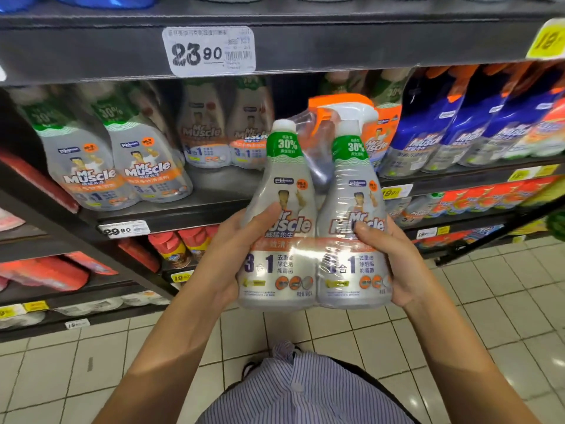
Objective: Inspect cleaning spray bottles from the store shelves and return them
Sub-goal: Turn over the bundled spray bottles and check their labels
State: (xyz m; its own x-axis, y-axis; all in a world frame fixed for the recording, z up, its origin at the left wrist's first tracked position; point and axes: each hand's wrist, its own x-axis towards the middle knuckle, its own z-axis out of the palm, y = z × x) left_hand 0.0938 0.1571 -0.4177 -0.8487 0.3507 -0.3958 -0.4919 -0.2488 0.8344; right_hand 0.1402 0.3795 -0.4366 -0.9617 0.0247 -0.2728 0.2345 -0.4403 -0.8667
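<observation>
Grasping glossy shrink-wrapped twin-pack (315, 261) upright: left hand (232, 258), right hand (397, 261) grips curled round tapered grey sides.

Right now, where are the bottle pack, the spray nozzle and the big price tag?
bottle pack (290, 246): head view, orange band across its front.
spray nozzle (354, 113): head view, its white top.
big price tag (208, 52): head view, middle of the label.

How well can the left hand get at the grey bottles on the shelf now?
Probably not yet. The left hand grips the twin pack together with the right hand, so it is busy. The path to the grey bottles itself looks free.
</observation>
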